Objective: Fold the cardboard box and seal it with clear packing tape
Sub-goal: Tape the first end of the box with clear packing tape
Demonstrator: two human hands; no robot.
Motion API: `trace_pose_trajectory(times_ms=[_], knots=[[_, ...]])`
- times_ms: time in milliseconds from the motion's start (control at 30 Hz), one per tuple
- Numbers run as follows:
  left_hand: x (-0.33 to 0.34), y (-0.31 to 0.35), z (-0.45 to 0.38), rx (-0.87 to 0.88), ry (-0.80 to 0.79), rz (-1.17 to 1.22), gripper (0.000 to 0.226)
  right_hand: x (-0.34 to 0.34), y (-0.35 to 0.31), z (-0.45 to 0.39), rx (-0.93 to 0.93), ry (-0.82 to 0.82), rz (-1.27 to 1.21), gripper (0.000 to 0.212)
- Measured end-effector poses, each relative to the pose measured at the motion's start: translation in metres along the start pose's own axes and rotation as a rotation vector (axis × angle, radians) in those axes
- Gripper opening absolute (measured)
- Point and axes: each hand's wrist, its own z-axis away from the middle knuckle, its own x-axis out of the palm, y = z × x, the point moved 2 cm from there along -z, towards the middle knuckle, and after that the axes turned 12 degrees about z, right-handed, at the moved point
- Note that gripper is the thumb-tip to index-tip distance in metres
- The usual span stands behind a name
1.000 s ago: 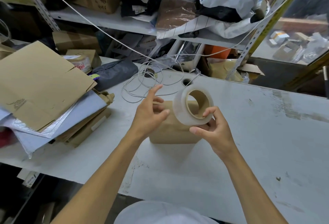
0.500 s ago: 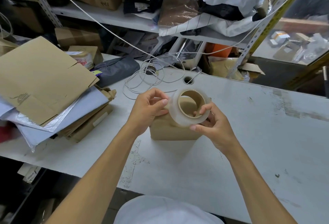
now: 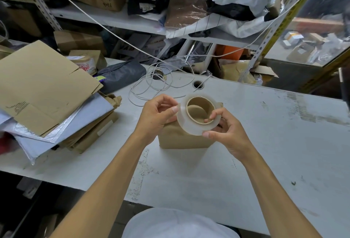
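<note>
A small brown cardboard box (image 3: 180,140) stands folded on the white table (image 3: 265,143), partly hidden behind my hands. Above it I hold a roll of clear packing tape (image 3: 186,124) with a brown cardboard core, its opening facing up towards me. My right hand (image 3: 227,133) grips the roll, with a finger hooked inside the core and the thumb under the outer edge. My left hand (image 3: 157,116) touches the roll's left rim with thumb and fingertips pinched against the tape surface.
A pile of flattened cardboard and plastic mailers (image 3: 43,94) lies at the table's left. A coiled white cable (image 3: 151,84) and a dark bag (image 3: 121,73) sit behind the box. Cluttered shelves (image 3: 132,22) rise beyond the table. The table's right half is bare surface.
The tape roll has dropped closer to the box and tilted its opening upward. My left hand has moved from beside the roll onto its left rim.
</note>
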Motion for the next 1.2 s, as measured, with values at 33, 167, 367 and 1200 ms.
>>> trace_pose_trajectory(times_ms=[33, 167, 367, 1200], knots=[[0.000, 0.001, 0.000, -0.003, -0.005, 0.006, 0.013, 0.000, 0.000, 0.000, 0.002, -0.001, 0.008, 0.044], [0.002, 0.003, -0.002, -0.006, 0.002, -0.038, 0.009, -0.001, 0.002, 0.000, -0.001, 0.001, 0.023, 0.045], [0.003, 0.001, -0.003, -0.021, 0.031, -0.064, 0.010, -0.001, 0.002, -0.002, -0.003, -0.009, 0.032, 0.044], [0.006, -0.010, -0.006, -0.070, 0.118, -0.030, 0.017, -0.010, -0.004, -0.014, -0.030, -0.017, -0.077, 0.088]])
